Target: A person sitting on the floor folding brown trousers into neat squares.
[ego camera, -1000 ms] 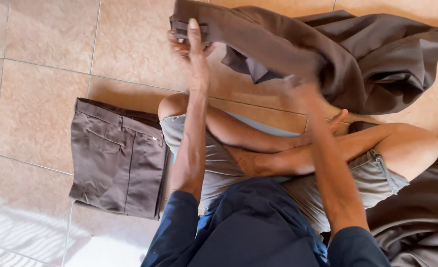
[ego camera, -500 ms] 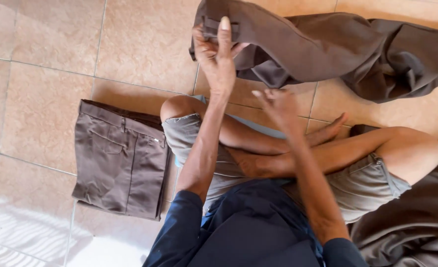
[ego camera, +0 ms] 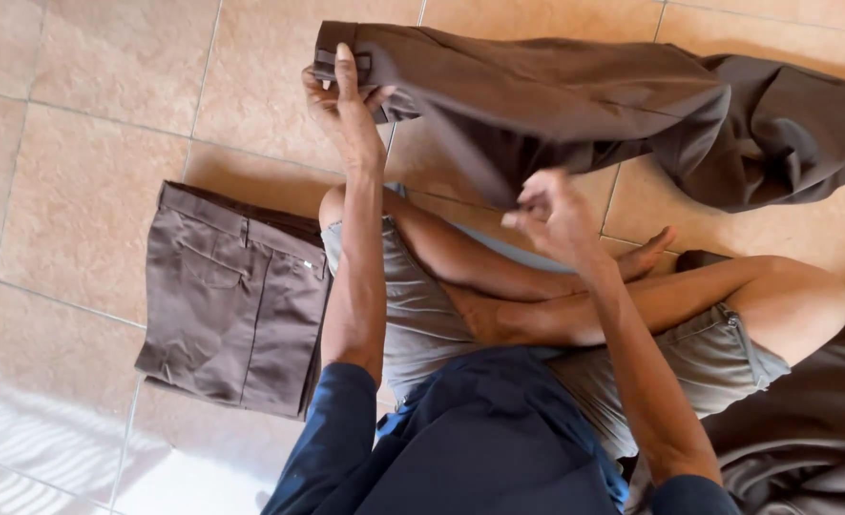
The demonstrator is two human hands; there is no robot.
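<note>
Head view looks down on a person sitting cross-legged on a tiled floor point(ego camera: 88, 114); the left hand point(ego camera: 341, 95) is closed on the waistband end of a pair of dark brown trousers point(ego camera: 575, 105), fingers laid over the belt loop, at the far middle of the scene; the right hand point(ego camera: 551, 215) pinches a fold of the same cloth lower down, just above the crossed legs. Compared with half a second ago the garment has been drawn out wider to the right and the right hand has gone from open fingers to a grip; I judge the trousers are being straightened for folding. A folded pair of lighter brown trousers point(ego camera: 231, 296) lies flat at the left; more brown cloth point(ego camera: 804, 429) is heaped near right. No packages, labels or signs are visible.
</note>
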